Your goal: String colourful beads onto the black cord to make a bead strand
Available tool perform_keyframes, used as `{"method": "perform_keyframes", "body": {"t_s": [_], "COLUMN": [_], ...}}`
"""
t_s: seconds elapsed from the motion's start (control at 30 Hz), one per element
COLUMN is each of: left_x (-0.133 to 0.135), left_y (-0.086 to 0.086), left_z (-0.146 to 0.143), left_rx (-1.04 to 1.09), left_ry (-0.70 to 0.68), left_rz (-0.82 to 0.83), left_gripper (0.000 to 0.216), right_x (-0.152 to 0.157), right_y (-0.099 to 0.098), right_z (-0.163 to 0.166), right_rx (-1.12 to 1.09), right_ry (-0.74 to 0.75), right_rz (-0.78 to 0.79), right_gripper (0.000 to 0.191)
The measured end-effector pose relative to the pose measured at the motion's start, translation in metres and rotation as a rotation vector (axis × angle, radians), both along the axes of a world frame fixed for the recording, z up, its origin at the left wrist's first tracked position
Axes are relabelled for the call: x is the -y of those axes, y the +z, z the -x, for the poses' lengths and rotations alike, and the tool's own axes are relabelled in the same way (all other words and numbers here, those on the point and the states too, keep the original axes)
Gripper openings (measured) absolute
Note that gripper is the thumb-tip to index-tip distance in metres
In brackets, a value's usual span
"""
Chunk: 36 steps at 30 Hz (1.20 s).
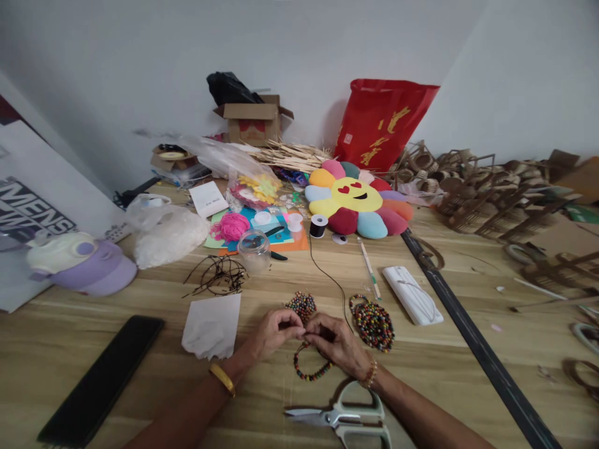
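My left hand (pixel 277 332) and my right hand (pixel 340 344) meet with fingertips pinched together over the table. A bracelet of small multicoloured beads (pixel 312 376) hangs in a loop just below them. Its upper end runs into the pinched fingers, where the thin cord is too small to make out. Right behind my fingertips lies a pile of loose-looking coloured beads (pixel 302 304). To the right of my right hand is a heap of strung beads (pixel 373 324). Grey-handled scissors (pixel 349 414) rest nearest me, blades apart and pointing left.
A spool of black cord (pixel 319 226) trails a line toward my right hand. Left are cut black cords (pixel 218 274), crumpled white paper (pixel 211 325) and a black flat case (pixel 102 380). A clear jar (pixel 254 249), flower cushion (pixel 358 198) and white power strip (pixel 412 294) stand farther off.
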<state>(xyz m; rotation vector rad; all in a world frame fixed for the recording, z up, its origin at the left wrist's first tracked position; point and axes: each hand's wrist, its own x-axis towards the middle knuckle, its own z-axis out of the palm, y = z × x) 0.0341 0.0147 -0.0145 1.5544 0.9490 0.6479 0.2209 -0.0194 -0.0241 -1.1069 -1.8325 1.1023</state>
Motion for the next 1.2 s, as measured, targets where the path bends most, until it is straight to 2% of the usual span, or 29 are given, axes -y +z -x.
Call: {"method": "perform_keyframes", "body": {"t_s": [0.17,0.37,0.53,0.73,0.93,1.2], "left_x": [0.0,-0.001,-0.001,0.002,0.006,0.01], "left_y": [-0.005,-0.017,-0.018,-0.015,-0.018,-0.015], "left_z": [0.001,0.002,0.0,-0.002,-0.003,-0.006], "left_rx": [-0.02,-0.014,-0.028,-0.131,-0.245,-0.324], "left_ry": [0.022,0.188,0.24,0.173,0.096,0.04], "left_rz": [-0.005,-0.06,-0.118,-0.338,-0.405,-0.581], "left_gripper": [0.013,0.014,0.009,0.011,0.015,0.016], "right_x": [-0.001,-0.001,-0.002,-0.002,-0.002,-0.002], "right_y": [0.004,0.006,0.001,0.001,0.0,0.001], "right_z": [0.0,0.0,-0.001,-0.002,-0.002,-0.001], "right_rx": [0.033,0.05,0.015,0.022,0.028,0.034], "right_ry": [-0.008,-0.125,-0.155,-0.175,-0.166,-0.171], "right_rz": [-0.037,0.009,0.056,0.048,0.043,0.042], "right_gripper": [0.02,0.017,0.015,0.013,0.012,0.013]}}
